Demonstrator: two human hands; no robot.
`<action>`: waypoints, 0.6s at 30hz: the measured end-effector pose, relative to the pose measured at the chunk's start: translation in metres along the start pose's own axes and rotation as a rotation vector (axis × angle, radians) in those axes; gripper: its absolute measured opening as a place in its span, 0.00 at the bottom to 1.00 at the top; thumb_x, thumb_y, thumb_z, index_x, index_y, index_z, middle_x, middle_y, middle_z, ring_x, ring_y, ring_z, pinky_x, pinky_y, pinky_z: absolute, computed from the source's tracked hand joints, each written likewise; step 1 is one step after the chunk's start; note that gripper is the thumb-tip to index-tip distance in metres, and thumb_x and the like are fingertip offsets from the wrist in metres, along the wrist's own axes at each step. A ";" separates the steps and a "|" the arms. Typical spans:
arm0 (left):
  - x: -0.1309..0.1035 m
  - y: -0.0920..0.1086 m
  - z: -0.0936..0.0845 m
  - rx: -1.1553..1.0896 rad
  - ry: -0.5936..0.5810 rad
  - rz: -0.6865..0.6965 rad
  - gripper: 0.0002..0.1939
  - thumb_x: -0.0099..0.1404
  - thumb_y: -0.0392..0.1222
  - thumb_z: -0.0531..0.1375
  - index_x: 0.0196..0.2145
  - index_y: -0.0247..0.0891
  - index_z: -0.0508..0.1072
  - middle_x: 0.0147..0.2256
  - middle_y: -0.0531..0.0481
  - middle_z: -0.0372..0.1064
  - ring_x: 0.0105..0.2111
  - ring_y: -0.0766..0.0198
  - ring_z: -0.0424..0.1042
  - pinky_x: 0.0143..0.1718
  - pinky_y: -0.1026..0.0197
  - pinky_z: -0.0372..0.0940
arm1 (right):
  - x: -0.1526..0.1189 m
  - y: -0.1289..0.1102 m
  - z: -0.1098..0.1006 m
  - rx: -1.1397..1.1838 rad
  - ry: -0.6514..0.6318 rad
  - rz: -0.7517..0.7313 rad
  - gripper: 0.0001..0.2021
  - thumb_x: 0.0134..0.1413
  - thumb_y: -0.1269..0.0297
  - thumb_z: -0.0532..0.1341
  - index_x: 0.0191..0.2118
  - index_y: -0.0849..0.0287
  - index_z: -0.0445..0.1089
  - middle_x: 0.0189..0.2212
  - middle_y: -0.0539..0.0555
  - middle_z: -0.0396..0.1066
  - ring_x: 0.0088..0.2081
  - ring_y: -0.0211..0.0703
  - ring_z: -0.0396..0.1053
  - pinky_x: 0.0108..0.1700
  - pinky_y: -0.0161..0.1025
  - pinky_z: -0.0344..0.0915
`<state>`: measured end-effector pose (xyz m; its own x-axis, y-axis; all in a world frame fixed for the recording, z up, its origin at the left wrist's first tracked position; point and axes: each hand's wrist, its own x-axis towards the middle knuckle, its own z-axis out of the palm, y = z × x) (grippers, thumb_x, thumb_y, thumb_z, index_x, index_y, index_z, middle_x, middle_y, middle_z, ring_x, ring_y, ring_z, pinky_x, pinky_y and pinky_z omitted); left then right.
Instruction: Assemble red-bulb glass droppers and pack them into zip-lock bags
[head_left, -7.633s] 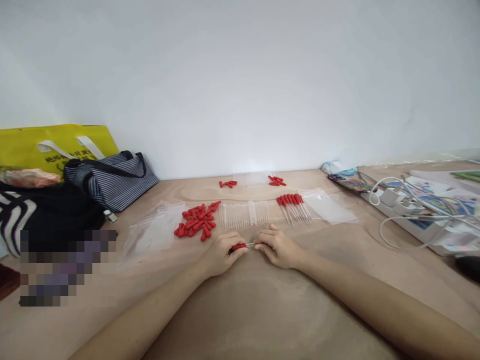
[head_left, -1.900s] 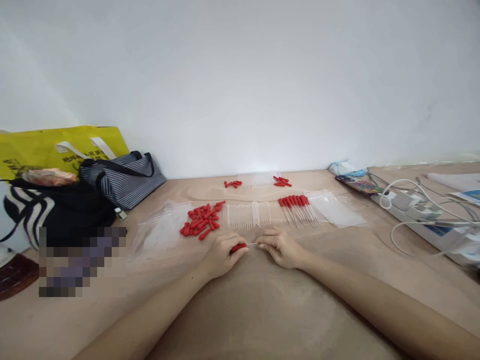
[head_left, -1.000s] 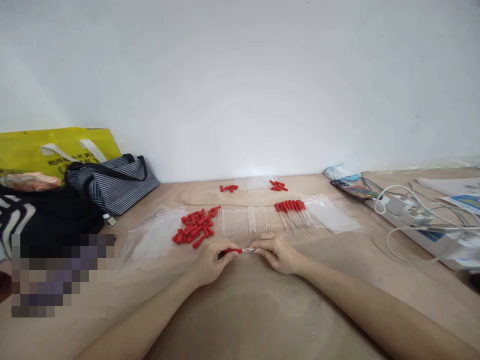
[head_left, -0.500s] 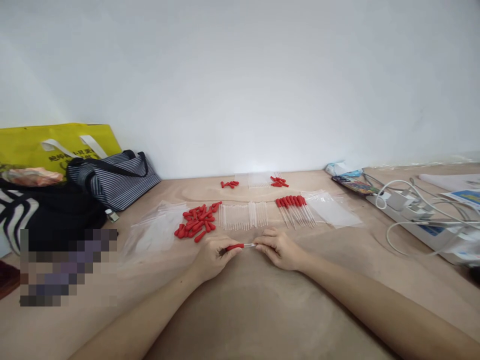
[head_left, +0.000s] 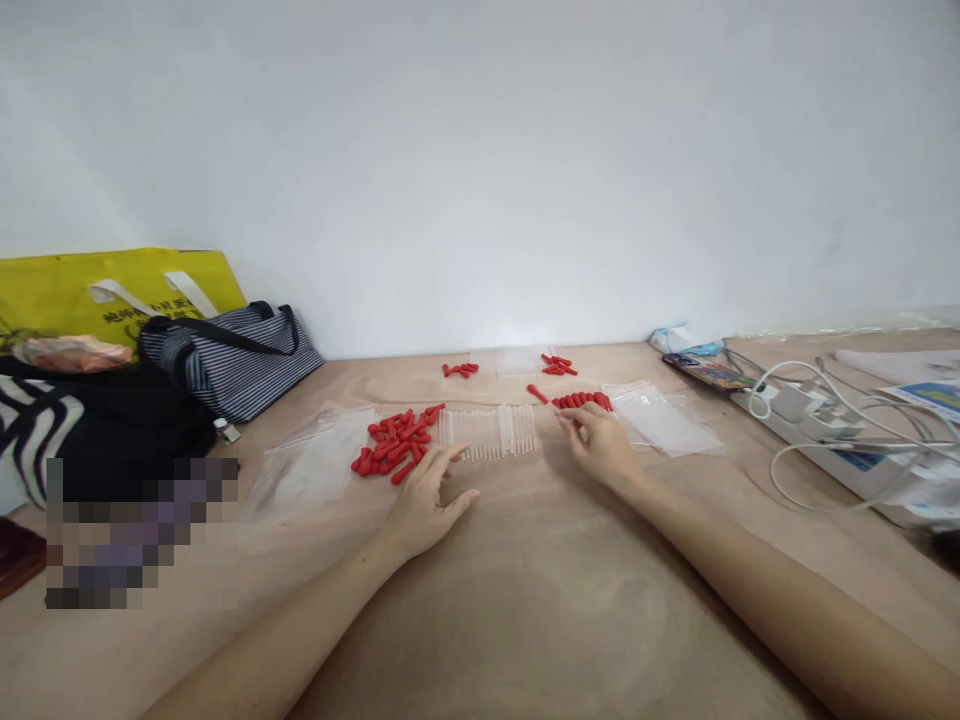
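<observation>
My right hand (head_left: 598,440) pinches the glass stem of a dropper with a red rubber bulb (head_left: 537,394), the bulb pointing up and left. It is beside a row of red-bulbed droppers (head_left: 583,401), whose stems it mostly hides. My left hand (head_left: 431,503) is open, fingers spread and holding nothing, just in front of a pile of loose red rubber bulbs (head_left: 394,440). Between the hands, thin clear glass tubes (head_left: 487,432) lie side by side in a row.
Clear plastic bags lie left (head_left: 319,455) and right (head_left: 660,415). More red bulbs (head_left: 559,365) are at the back by the wall. A striped bag (head_left: 240,355) and small bottle (head_left: 226,431) stand left; a power strip (head_left: 817,410) with cables lies right.
My right hand has moved away and to the right, carrying the dropper to the finished-looking row. My left hand has let go of its red bulb and opened.
</observation>
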<state>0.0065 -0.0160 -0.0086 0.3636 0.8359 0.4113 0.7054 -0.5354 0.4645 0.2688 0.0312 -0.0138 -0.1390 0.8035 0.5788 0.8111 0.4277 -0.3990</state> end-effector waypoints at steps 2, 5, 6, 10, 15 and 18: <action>0.000 0.001 0.000 0.009 -0.033 0.014 0.20 0.57 0.39 0.56 0.49 0.40 0.60 0.41 0.47 0.61 0.35 0.64 0.64 0.38 0.60 0.62 | 0.005 0.015 -0.004 -0.055 0.022 0.214 0.13 0.53 0.65 0.50 0.40 0.61 0.68 0.31 0.55 0.68 0.31 0.41 0.64 0.32 0.36 0.56; 0.001 0.003 0.001 0.032 -0.044 0.023 0.13 0.57 0.38 0.56 0.42 0.39 0.66 0.37 0.49 0.61 0.35 0.63 0.64 0.38 0.60 0.62 | 0.008 0.027 -0.010 -0.178 -0.004 0.468 0.14 0.52 0.63 0.50 0.42 0.59 0.66 0.30 0.53 0.70 0.31 0.43 0.65 0.31 0.36 0.54; 0.002 0.003 0.001 0.044 -0.036 0.019 0.10 0.57 0.38 0.56 0.39 0.39 0.67 0.35 0.49 0.62 0.35 0.63 0.64 0.37 0.60 0.62 | 0.008 0.029 -0.011 -0.209 -0.018 0.514 0.14 0.52 0.63 0.50 0.43 0.58 0.66 0.30 0.53 0.70 0.32 0.43 0.66 0.31 0.36 0.54; 0.003 0.000 -0.002 0.146 0.039 -0.022 0.03 0.57 0.38 0.55 0.31 0.37 0.67 0.31 0.50 0.62 0.34 0.61 0.64 0.37 0.58 0.61 | 0.007 0.029 -0.012 -0.284 -0.078 0.562 0.13 0.50 0.63 0.51 0.41 0.58 0.66 0.30 0.54 0.71 0.35 0.46 0.67 0.37 0.40 0.53; 0.003 -0.012 -0.016 0.411 0.155 -0.132 0.05 0.54 0.39 0.57 0.28 0.37 0.64 0.30 0.48 0.63 0.33 0.57 0.63 0.36 0.55 0.59 | 0.006 0.030 -0.009 -0.317 -0.139 0.554 0.13 0.49 0.64 0.51 0.41 0.57 0.65 0.29 0.54 0.71 0.37 0.48 0.67 0.42 0.45 0.50; 0.000 -0.018 -0.023 0.522 0.166 -0.165 0.06 0.55 0.40 0.57 0.30 0.37 0.64 0.31 0.48 0.63 0.33 0.56 0.63 0.35 0.56 0.60 | 0.006 0.031 -0.008 -0.319 -0.149 0.535 0.13 0.49 0.63 0.51 0.42 0.57 0.64 0.31 0.54 0.71 0.37 0.48 0.66 0.42 0.45 0.50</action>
<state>-0.0201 -0.0089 0.0007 0.1524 0.8502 0.5039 0.9672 -0.2332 0.1010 0.2977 0.0459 -0.0174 0.2728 0.9306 0.2441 0.9163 -0.1740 -0.3607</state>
